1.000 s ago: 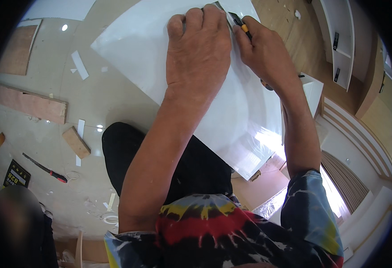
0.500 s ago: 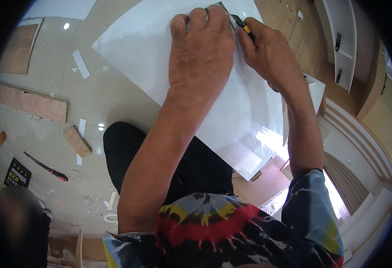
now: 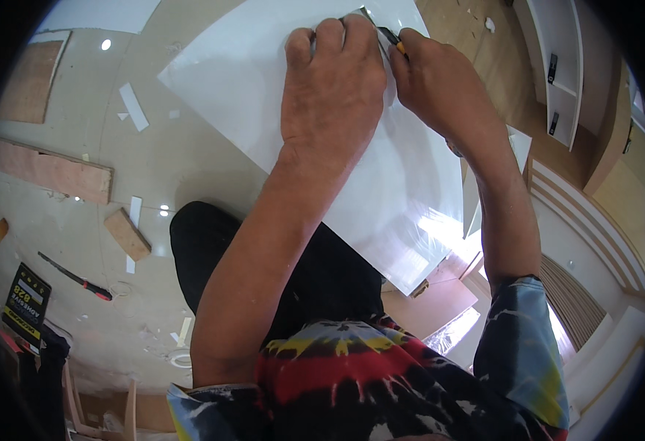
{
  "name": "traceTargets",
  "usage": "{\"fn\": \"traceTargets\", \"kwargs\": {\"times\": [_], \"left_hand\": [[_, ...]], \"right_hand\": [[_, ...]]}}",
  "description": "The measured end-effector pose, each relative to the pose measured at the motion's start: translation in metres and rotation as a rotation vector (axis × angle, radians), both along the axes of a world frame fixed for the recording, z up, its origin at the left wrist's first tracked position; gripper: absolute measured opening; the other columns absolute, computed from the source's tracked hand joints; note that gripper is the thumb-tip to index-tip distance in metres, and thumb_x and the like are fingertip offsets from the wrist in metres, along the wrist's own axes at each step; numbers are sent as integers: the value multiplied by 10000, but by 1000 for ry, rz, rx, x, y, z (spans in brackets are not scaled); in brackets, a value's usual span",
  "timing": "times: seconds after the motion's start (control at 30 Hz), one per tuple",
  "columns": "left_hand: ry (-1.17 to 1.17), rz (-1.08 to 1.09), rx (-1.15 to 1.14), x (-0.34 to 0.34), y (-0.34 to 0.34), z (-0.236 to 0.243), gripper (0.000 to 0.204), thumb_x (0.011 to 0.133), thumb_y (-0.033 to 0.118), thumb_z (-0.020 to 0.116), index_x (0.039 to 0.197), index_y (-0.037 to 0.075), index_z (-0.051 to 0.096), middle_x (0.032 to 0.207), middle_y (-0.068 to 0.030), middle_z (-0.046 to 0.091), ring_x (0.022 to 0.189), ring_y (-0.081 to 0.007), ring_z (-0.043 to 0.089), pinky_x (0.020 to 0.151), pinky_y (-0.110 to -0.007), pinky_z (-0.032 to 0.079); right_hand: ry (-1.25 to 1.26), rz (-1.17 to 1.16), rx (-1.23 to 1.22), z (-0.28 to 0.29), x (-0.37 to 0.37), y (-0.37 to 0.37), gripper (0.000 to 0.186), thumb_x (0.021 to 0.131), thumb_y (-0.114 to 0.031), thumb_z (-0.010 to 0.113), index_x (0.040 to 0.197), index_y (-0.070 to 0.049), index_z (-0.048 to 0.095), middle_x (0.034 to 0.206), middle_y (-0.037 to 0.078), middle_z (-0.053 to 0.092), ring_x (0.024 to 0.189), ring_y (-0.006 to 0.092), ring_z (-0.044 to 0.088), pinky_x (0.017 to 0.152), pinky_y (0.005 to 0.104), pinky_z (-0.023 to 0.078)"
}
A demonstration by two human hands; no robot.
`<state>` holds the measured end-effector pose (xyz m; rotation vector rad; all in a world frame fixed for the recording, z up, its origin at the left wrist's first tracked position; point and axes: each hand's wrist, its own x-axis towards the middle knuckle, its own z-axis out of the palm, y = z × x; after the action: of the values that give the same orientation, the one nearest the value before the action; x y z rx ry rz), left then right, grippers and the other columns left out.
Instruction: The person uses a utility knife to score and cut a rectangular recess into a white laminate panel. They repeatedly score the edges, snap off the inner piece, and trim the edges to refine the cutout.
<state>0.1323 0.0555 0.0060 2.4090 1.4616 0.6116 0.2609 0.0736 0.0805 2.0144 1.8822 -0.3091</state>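
Observation:
My left hand (image 3: 333, 84) lies on a glossy white panel (image 3: 227, 84), fingers curled and pressed over a thin metal straightedge (image 3: 366, 13) that is mostly hidden beneath them. Just to its right, my right hand (image 3: 443, 84) is closed on a utility knife (image 3: 397, 44) with a black and yellow body. The knife sits along the straightedge near the panel's upper right part; its blade tip is too small to make out clearly. The panel extends down over my dark-trousered leg (image 3: 205, 228).
Wood boards (image 3: 50, 169), a small block (image 3: 126, 234), white offcuts (image 3: 133, 106), a red-handled saw (image 3: 76, 275) and a black-and-yellow package (image 3: 25, 301) lie on the tiled floor at left. A white cabinet piece (image 3: 557, 81) stands at the upper right.
Both hands have shifted slightly right and down along the panel, still holding the straightedge and knife. The dark blurred shape at the lower left has moved away, showing more of the package there.

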Motion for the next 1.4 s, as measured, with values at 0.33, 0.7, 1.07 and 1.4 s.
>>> {"fn": "traceTargets", "kwargs": {"times": [0.33,0.7,1.07,1.4], "left_hand": [[30,-18,59,0,2,-5,390,892,137,668,1281,111,668,1141,0,608,1130,-199,556,1011,-415,353],[13,-9,91,3,2,-10,395,880,132,655,1274,112,652,1167,-8,606,1129,-209,564,1022,-426,358],[29,-26,36,6,4,1,379,888,143,631,1263,93,659,1172,-41,627,1116,-231,570,1024,-437,369],[-290,-141,91,-50,-13,-15,282,902,104,636,1173,47,687,1139,-103,651,1122,-308,582,998,-477,417]], "right_hand": [[22,44,-41,-1,4,8,253,971,-151,518,909,33,679,827,237,719,796,415,709,734,498,567],[17,-6,-101,-7,7,15,194,879,-60,556,968,42,696,868,233,733,789,397,726,713,475,582],[139,7,148,-27,18,-9,174,938,-132,539,980,5,637,858,244,719,828,432,708,755,534,561],[567,-800,312,24,37,-186,318,988,-295,619,1072,3,549,842,303,669,825,509,660,704,539,517]]}}
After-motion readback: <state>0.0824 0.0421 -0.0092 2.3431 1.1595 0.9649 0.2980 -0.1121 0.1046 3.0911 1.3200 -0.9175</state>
